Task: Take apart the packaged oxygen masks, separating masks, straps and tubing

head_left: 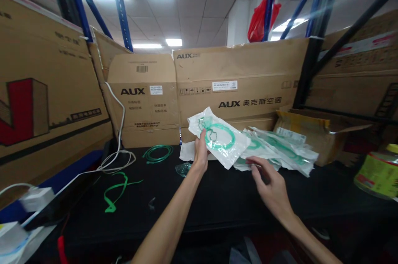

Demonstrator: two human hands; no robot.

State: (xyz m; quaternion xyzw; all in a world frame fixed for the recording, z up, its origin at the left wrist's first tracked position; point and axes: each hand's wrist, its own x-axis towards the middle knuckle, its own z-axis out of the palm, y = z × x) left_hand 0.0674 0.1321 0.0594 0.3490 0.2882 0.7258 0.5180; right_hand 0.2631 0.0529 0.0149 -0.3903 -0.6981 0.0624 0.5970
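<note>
My left hand (201, 151) grips the left edge of a clear-fronted white packet (228, 157), lifted and tilted above the table. Through its film I see a coiled green tube (234, 137) and a mask-like piece near the top. To the right, my right hand (269, 183) is apart from that packet, thumb and fingers spread, close to a pile of similar packets (289, 148). Whether its fingertips touch the pile I cannot tell. A loose coil of green tubing (158, 154) lies left of my left hand, and a small clear plastic piece (183, 169) sits just beside my left wrist.
A green strap (116, 191) and a white cable (120, 158) lie on the black table (217, 210) at left. Cardboard boxes (239, 65) wall off the back. An open carton (323, 131) and a yellow-labelled jar (379, 173) stand at right.
</note>
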